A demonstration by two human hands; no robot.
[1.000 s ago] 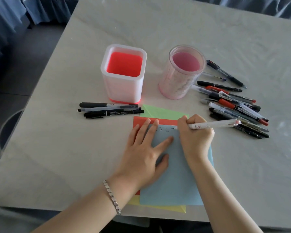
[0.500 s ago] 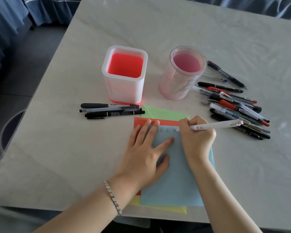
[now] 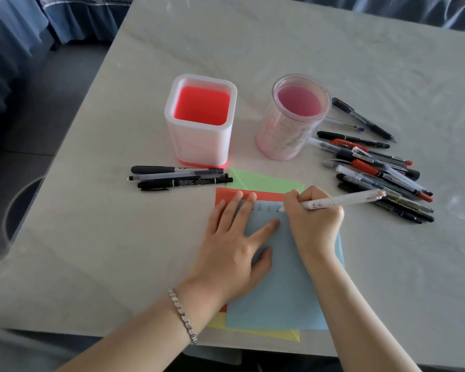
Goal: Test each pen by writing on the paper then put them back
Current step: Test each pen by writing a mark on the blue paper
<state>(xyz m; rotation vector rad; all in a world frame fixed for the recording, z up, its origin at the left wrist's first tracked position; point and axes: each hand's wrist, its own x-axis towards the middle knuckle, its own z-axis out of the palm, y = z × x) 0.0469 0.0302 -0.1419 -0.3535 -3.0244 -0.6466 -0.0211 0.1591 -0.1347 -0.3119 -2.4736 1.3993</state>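
Our right hand (image 3: 315, 222) grips the white pen (image 3: 344, 200) on blue paper (image 3: 279, 291); at nine o'clock our left hand (image 3: 232, 253) presses it, fingers (image 3: 262, 231) straight.

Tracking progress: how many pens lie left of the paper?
3: a black-capped pen, a clear pen and a black marker, side by side before the square holder. None looks hidden.
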